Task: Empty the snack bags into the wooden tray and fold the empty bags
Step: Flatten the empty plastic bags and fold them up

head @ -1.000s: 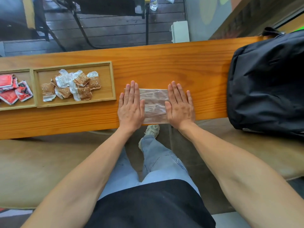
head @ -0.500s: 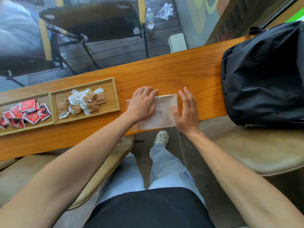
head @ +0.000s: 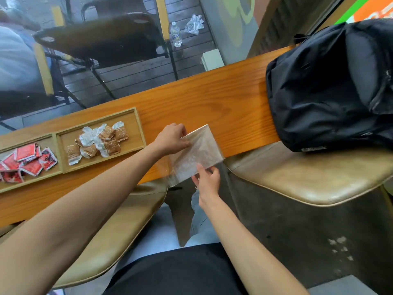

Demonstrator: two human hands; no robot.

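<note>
An empty clear plastic bag (head: pixel 200 152) lies tilted over the near edge of the wooden counter (head: pixel 202 103), partly hanging off it. My left hand (head: pixel 173 138) pinches the bag's upper left edge. My right hand (head: pixel 207 179) grips its lower edge from below the counter edge. To the left sits the wooden tray (head: pixel 140 126) with two compartments: brown and white snack packets (head: pixel 100 140) in the right one, red snack packets (head: pixel 25 161) in the left one.
A black backpack (head: pixel 331 86) rests on the counter's right end and over a tan cushioned seat (head: pixel 308 177). Another tan seat (head: pixel 119 231) is under my left arm. Beyond the glass stand a dark chair and a water bottle (head: pixel 175 35).
Both hands lay flat on the bag a second ago; now they have curled and taken hold of its edges, and the bag has turned and slid partly off the counter. My view has swung left.
</note>
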